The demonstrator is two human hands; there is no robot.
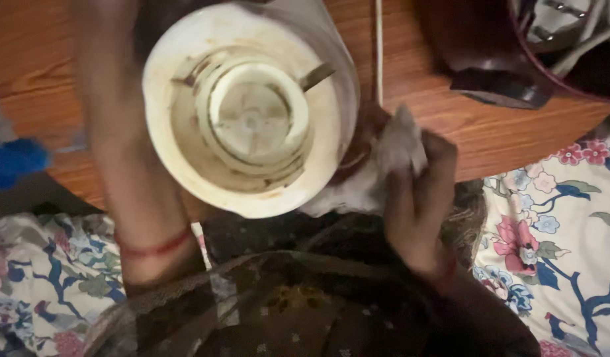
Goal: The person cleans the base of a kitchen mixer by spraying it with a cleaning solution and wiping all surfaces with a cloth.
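The round appliance base sits in the middle, above the wooden table, and the left hand is at its left side, with the forearm running down toward the person. The right hand is just to the lower right of the base and holds a cloth that touches the base's edge. A cord lies on the table behind the cloth, a bowl with utensils stands at the far right, and the patterned fabric lies in front of the table on both sides.

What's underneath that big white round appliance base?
Under the white appliance base lies a wooden table. The right hand presses a crumpled cloth against its side. Its bulk hides the left hand's grip.
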